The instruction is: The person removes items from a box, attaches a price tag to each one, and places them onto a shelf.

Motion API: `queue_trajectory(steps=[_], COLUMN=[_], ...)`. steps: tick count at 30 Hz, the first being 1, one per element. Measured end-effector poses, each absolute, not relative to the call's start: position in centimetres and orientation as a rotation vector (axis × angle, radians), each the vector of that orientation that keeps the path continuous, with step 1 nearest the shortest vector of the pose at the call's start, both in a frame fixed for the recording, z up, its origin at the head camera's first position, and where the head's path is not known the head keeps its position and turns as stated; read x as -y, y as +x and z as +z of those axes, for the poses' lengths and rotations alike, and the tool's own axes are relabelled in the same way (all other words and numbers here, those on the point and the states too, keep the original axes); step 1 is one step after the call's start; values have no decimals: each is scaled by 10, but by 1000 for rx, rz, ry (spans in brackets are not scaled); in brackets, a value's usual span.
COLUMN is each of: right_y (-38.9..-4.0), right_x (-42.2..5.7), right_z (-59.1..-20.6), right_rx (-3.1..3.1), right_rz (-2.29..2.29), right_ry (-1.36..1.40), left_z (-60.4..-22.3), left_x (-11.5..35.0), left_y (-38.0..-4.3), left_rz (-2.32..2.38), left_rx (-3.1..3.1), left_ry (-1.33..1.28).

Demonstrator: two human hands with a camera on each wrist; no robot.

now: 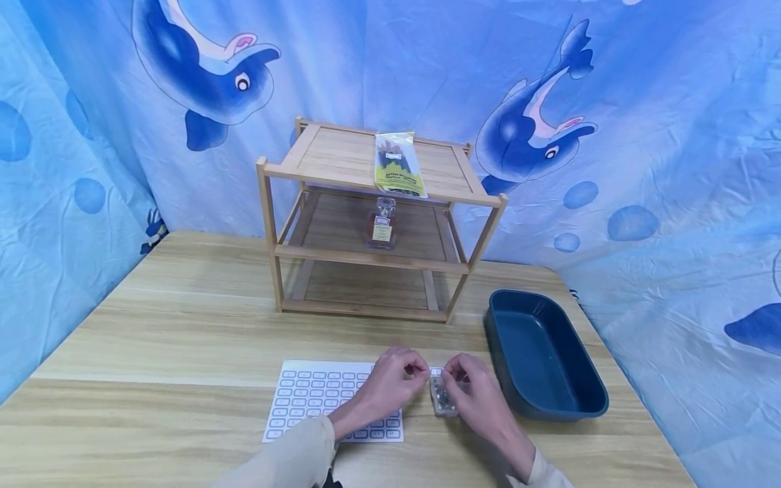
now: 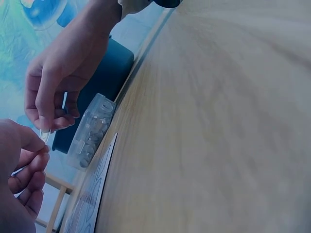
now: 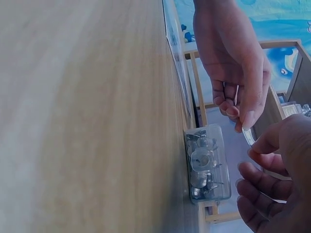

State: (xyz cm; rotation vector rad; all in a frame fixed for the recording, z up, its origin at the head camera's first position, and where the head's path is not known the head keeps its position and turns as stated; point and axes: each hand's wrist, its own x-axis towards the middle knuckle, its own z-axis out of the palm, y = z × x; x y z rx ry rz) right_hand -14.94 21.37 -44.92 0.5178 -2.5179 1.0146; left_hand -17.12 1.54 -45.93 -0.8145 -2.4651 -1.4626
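A small white sticker label point(image 3: 249, 137) is stretched between my two hands above a clear plastic box of thumbtacks point(image 3: 208, 165). My left hand point(image 1: 398, 379) pinches one end of the label between thumb and forefinger. The other end is pinched by my right hand point(image 1: 478, 393), its remaining fingers loosely bent. Silvery round tack heads show through the walls of the box, which lies on the table just below the fingertips. Under my left forearm lies a white sheet of blue-outlined labels point(image 1: 305, 393), partly hidden by that arm.
A dark teal bin point(image 1: 497, 346) stands right of my right hand. Behind the hands is a three-tier wooden shelf point(image 1: 366, 308), with a yellow-and-clear packet point(image 1: 399, 166) on top and a perfume bottle point(image 1: 382, 227) on the middle tier. Blue dolphin-print curtains point(image 1: 421, 74) surround the table.
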Motion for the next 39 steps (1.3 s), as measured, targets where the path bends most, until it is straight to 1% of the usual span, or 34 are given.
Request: queue_trajectory(steps=[21, 39], right_y=[-138, -132], right_x=[-224, -228], right_z=[-451, -454], right_rx=[2582, 2575], right_rz=[1034, 1017], right_ry=[421, 434], left_z=[-460, -462], left_x=[-28, -33], left_y=[-166, -163], left_rz=[-1519, -1497], left_rx=[2519, 2571], left_ry=[-837, -833])
